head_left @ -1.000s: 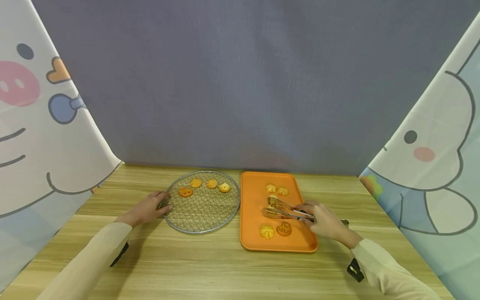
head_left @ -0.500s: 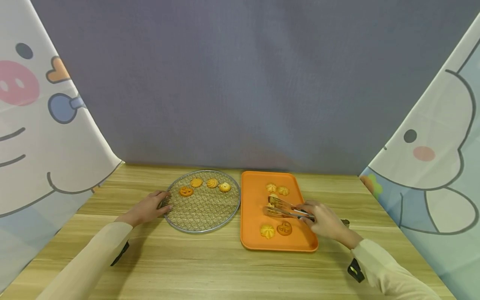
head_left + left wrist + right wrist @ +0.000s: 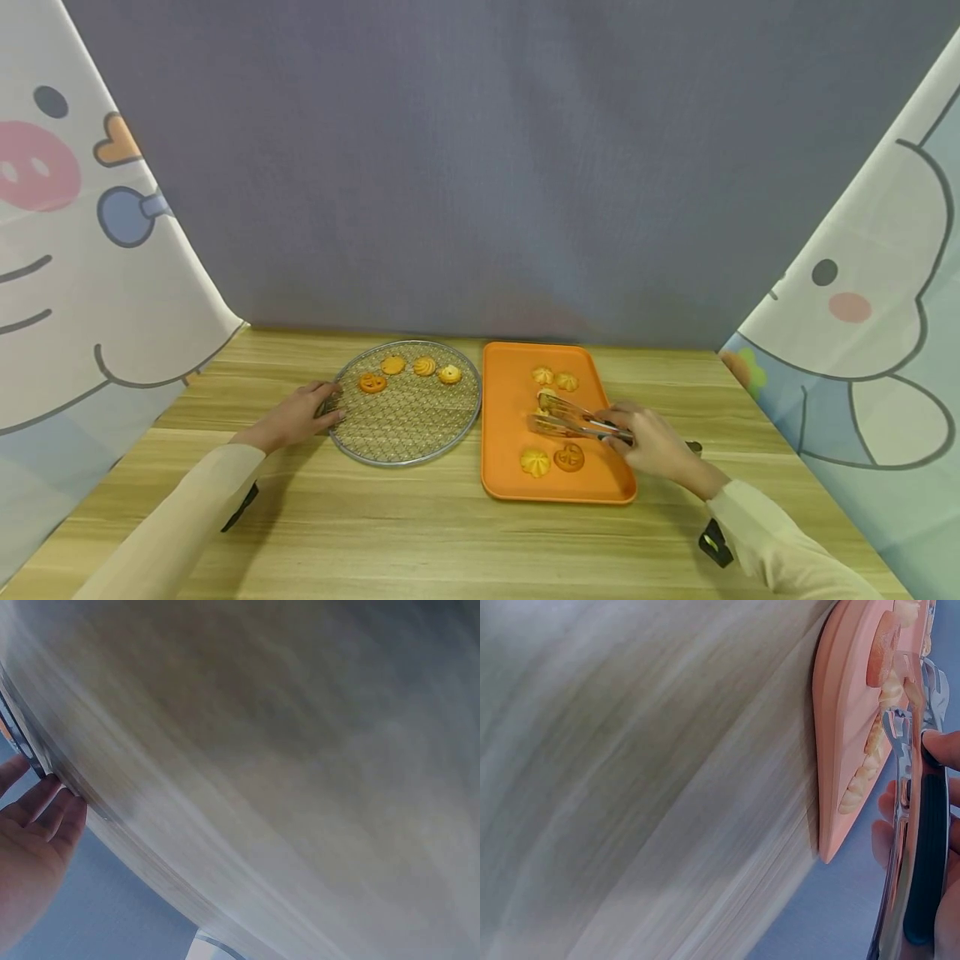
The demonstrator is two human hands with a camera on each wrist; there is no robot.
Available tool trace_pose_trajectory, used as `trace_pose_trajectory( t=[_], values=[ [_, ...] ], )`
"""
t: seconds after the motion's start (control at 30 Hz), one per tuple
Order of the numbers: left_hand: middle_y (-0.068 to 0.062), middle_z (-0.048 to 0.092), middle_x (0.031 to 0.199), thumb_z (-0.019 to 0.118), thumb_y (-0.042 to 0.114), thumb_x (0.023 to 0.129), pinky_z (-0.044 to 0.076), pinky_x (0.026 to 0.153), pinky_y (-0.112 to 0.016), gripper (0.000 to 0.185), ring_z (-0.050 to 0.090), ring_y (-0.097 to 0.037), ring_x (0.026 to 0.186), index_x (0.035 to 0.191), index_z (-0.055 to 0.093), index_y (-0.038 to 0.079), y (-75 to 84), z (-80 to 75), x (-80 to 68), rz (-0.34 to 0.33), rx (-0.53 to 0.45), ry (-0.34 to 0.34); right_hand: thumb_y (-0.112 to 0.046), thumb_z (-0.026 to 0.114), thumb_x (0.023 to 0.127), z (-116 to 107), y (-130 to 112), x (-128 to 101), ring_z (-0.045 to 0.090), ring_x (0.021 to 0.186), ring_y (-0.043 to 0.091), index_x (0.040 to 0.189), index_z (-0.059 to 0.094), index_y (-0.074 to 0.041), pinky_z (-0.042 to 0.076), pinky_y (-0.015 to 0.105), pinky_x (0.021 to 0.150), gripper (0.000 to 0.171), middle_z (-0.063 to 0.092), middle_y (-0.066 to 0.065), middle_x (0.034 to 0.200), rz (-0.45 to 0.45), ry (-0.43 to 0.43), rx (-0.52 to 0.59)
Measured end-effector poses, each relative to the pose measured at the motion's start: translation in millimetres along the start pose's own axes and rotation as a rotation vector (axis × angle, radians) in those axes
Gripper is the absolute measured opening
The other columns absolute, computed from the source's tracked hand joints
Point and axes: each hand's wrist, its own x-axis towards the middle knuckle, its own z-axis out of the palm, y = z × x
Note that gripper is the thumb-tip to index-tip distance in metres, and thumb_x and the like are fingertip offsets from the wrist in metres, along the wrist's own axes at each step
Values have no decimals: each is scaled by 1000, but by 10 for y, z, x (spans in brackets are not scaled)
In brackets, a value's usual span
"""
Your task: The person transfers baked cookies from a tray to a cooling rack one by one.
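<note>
My left hand [image 3: 303,412] holds the near-left rim of a round wire rack [image 3: 405,429]; in the left wrist view, thumb and fingertips lie along its edge. On the rack's far half sit several cookies, among them a pumpkin-face one [image 3: 372,382] and a swirled one [image 3: 423,367]. My right hand [image 3: 651,440] grips a pair of metal food tongs [image 3: 911,795] with dark handle grips. The tongs' two ends lie spread over the middle of the orange tray [image 3: 501,458], overlapping cookies [image 3: 547,399] there. These cookies are partly hidden by the tongs.
Other cookies on the tray are a pair of flower-shaped ones [image 3: 567,382] at the back, one flower-shaped cookie [image 3: 536,462] in front and a smiling-face cookie [image 3: 569,457]. The tray stands just right of the rack on a wooden table [image 3: 420,542]. A grey cloth [image 3: 480,183] hangs behind.
Both hands, the rack and the tray keep their places. The right hand and the tongs shift only very slightly to the right.
</note>
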Motion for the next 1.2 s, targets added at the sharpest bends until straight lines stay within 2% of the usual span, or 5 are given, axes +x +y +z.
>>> trace_pose_trajectory(
  t=[0.2, 0.47, 0.7, 1.03, 1.2],
  values=[
    [-32, 48, 123, 60, 29, 89, 40, 91, -59, 51, 46, -51, 112, 125, 49, -6, 16, -9, 0, 2, 1, 6, -6, 72, 75, 0, -15, -4, 57, 66, 8, 105, 67, 0, 45, 18, 53, 31, 65, 9, 96, -2, 4, -21],
    [-32, 47, 124, 59, 29, 89, 39, 91, -60, 52, 45, -51, 112, 125, 48, -6, 32, -26, -1, -4, 3, -6, -3, 73, 74, 0, -25, 2, 52, 63, 4, 105, 67, -1, 41, 18, 50, 31, 65, 9, 95, -17, 17, -38],
    [-32, 48, 124, 59, 30, 89, 40, 91, -60, 52, 45, -51, 112, 125, 48, -5, 12, -13, 2, 0, 2, -3, -7, 72, 76, -13, -20, 25, 50, 64, 1, 106, 67, -2, 40, 16, 50, 31, 65, 7, 96, 19, 9, -15],
    [-32, 48, 124, 59, 30, 89, 39, 91, -60, 52, 45, -52, 112, 126, 48, -6, -17, 9, 12, 2, 13, -1, -8, 72, 77, 12, -62, 101, 36, 53, -5, 109, 66, -3, 32, 14, 45, 33, 66, 10, 101, 3, 27, -1],
    [-32, 48, 124, 59, 30, 89, 39, 91, -60, 53, 45, -52, 112, 127, 47, -5, -34, 28, 19, -5, 23, -3, -9, 72, 76, 47, -113, 174, 46, 60, 0, 107, 67, -4, 37, 16, 50, 32, 66, 7, 100, -36, 55, -17]
  ],
)
